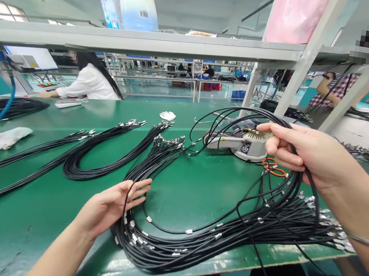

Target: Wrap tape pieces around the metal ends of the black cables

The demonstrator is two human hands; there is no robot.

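My right hand point(311, 153) is closed around a coiled black cable point(244, 112), whose loops hang in the air above the bench. Below it lies a large bundle of black cables point(165, 256) with silver metal ends, curved along the front of the bench. At the left bend of that bundle is my left hand point(110, 205), its fingers stretched and apart. One thin cable crosses in front of its palm; whether the fingers press on it I cannot tell. Behind the coil stands a grey-white tape dispenser point(251, 148), partly hidden by loops and my right fingers.
More black cable bundles point(94, 175) lie on the green bench point(33, 207) at left, near a white glove point(0, 139). Orange loops point(274, 168) sit beside the dispenser. A shelf point(171, 42) spans overhead. A person in white point(92, 79) sits across at left.
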